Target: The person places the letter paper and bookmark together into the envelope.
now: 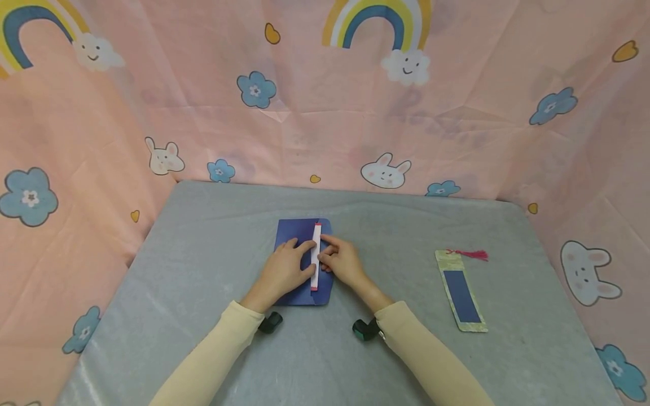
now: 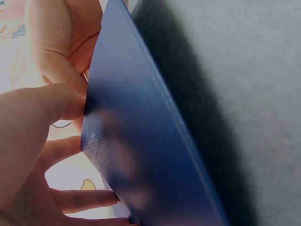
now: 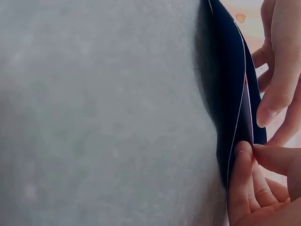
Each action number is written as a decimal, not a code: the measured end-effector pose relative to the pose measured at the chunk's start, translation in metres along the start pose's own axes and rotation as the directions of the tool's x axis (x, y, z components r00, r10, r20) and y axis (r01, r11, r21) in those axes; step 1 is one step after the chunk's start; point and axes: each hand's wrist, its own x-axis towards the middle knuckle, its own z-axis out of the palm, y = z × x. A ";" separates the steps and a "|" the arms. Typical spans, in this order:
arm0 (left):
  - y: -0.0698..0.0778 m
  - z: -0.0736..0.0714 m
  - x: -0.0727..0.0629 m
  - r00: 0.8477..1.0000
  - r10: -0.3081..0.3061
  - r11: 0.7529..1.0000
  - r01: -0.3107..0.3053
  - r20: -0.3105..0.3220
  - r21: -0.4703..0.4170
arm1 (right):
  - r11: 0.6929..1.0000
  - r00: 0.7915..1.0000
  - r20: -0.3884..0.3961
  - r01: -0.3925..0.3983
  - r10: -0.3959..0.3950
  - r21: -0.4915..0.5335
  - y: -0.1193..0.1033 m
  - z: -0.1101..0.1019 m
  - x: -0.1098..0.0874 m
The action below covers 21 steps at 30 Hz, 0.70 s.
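Note:
A flat blue envelope-like folder (image 1: 297, 299) lies on the table in front of me. Along its right part runs a narrow white strip (image 1: 315, 270) with red ends. My left hand (image 1: 284, 268) rests on the folder with fingers spread, thumb and forefinger at the strip's left side. From the right, my right hand (image 1: 345, 262) pinches the strip's edge between thumb and finger. In the right wrist view, the fingertips (image 3: 243, 148) meet at a thin pale edge beside the dark blue folder (image 3: 230, 61). The left wrist view shows a smooth blue face (image 2: 136, 117) of the folder.
On the right lies a green-bordered bookmark (image 1: 452, 260) with a blue panel and a pink tassel (image 1: 474, 255). A grey cloth covers the table (image 1: 213, 225). Pink patterned curtains (image 1: 304, 135) stand behind and at both sides.

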 end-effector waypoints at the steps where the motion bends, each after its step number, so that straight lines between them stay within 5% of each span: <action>1: 0.000 0.000 0.000 1.000 0.000 1.000 0.000 0.000 0.002 | 1.000 1.000 0.001 -0.003 0.003 -0.004 0.001 0.000 0.000; 21: 0.000 0.002 0.001 1.000 0.009 1.000 -0.009 0.009 0.025 | 0.998 0.994 0.092 -0.054 0.055 -0.015 0.009 -0.003 0.000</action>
